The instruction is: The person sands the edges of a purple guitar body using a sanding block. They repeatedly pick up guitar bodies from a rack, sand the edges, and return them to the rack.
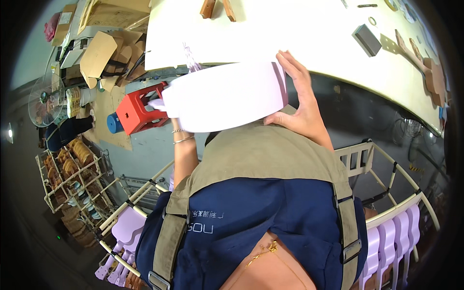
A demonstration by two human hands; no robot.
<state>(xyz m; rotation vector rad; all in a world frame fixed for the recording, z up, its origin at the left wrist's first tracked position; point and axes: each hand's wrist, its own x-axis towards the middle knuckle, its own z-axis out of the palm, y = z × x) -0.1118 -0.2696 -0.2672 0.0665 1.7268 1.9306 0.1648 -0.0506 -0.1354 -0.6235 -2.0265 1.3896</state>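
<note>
A pale lilac ukulele (222, 96) is held up on its side between me and the workbench, its broad rounded body toward me. Part of a lilac neck or headstock (155, 104) pokes out at its left end. My right hand (299, 104) grips the body's right end, fingertips at the upper edge and thumb along the lower one. My left hand (176, 124) reaches up behind the left end, where the body hides its fingers; only the wrist with bracelets and the forearm show.
The white workbench (270, 34) carries wooden pieces (217, 8), a grey block (367, 40) and a wooden ukulele (434, 82). A red stool (140, 108) and a fan (46, 99) stand left. Racks with lilac ukuleles (129, 224) flank me; another person (67, 131) is far left.
</note>
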